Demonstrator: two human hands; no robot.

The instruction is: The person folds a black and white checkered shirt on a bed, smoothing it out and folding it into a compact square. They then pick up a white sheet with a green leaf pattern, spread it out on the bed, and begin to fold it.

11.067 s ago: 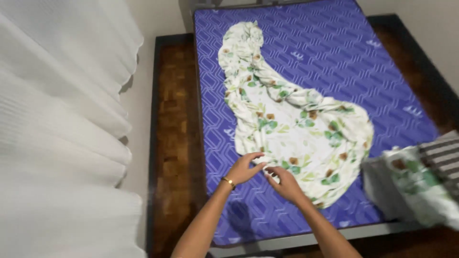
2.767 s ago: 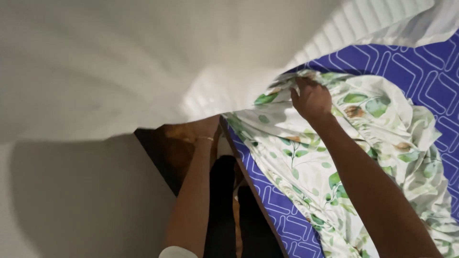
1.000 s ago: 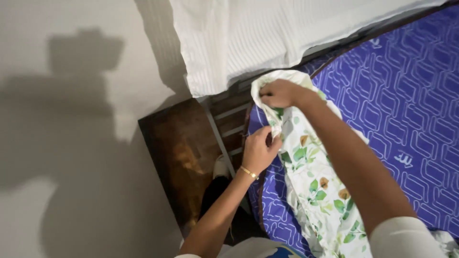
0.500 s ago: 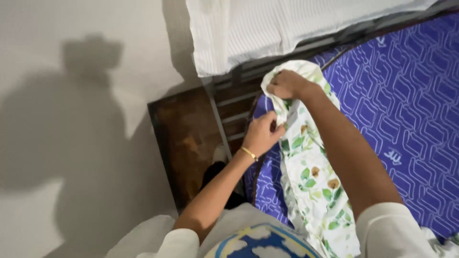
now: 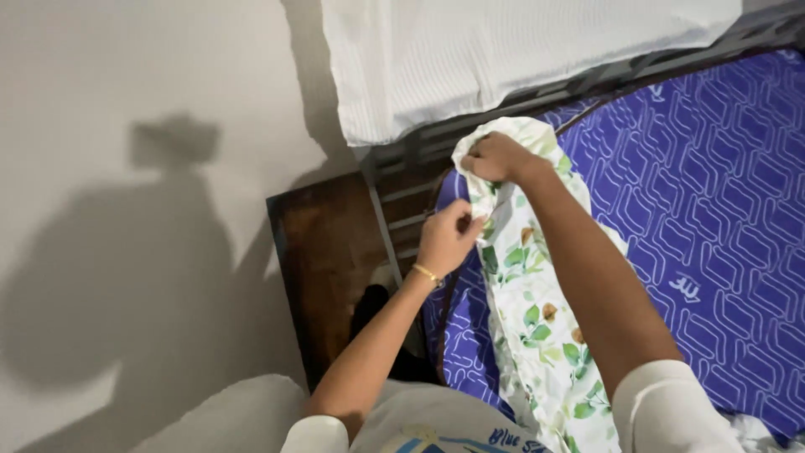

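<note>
Both hands are clamped on the leaf-print sheet [image 5: 537, 335] at the mattress corner: the right hand [image 5: 496, 157] is a closed fist bunching the sheet's end at the very corner, arm stretched long across the bed, while the left hand [image 5: 446, 237] pinches the sheet's edge just below, wrist bent, a gold bracelet [image 5: 427, 273] on it. That sheet runs in one strip along the near edge of the blue patterned mattress [image 5: 713, 218], its end pulled over the corner. Against half a second ago, both hands sit a touch nearer the corner and the view has dropped closer, so more of the dark wooden bed frame [image 5: 327, 260] shows. Count: two hands, one sheet, one mattress, one white curtain [image 5: 503, 50] hanging over the frame.
</note>
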